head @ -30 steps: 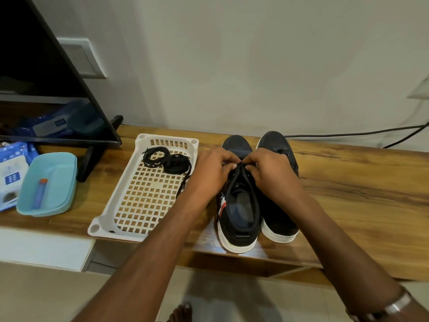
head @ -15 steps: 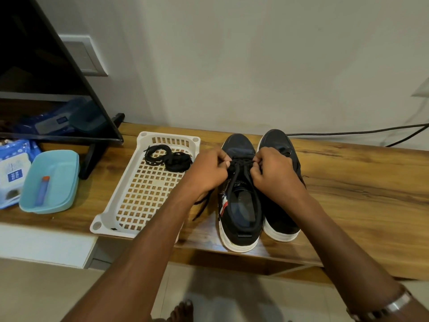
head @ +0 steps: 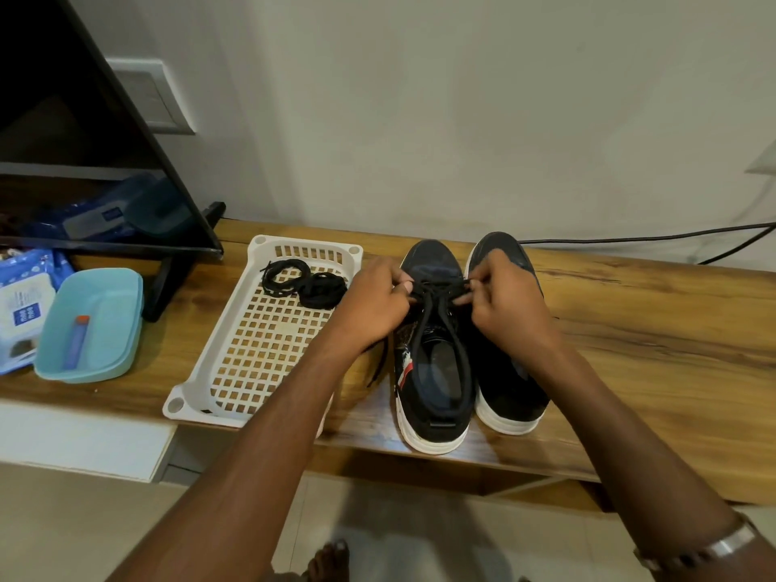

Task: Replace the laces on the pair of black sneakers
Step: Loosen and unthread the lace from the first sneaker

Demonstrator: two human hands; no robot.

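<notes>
Two black sneakers point(head: 470, 342) sit side by side on the wooden bench point(head: 655, 342), toes to the wall, white soles toward me. Both my hands work over the left shoe: left hand point(head: 373, 304) and right hand point(head: 504, 300) each pinch an end of the black lace point(head: 441, 287) stretched across the eyelets near the toe, fingers curled tight on it; loose lace strands run down over the shoe opening, and one end hangs off the shoe's left side. My right forearm covers part of the right shoe, my left forearm crosses the near right corner of the white plastic basket point(head: 189, 401). Coiled black laces point(head: 306, 283) lie in the basket's far end. Left of it, a teal tub point(head: 121, 296) holds a blue tube with an orange cap point(head: 77, 342). Beside that a blue wipes pack point(head: 23, 304) reads "mee mee". Black TV stand point(head: 168, 283) behind the tub, black cable point(head: 630, 238) along the wall. Shoe side logo too small to read.
</notes>
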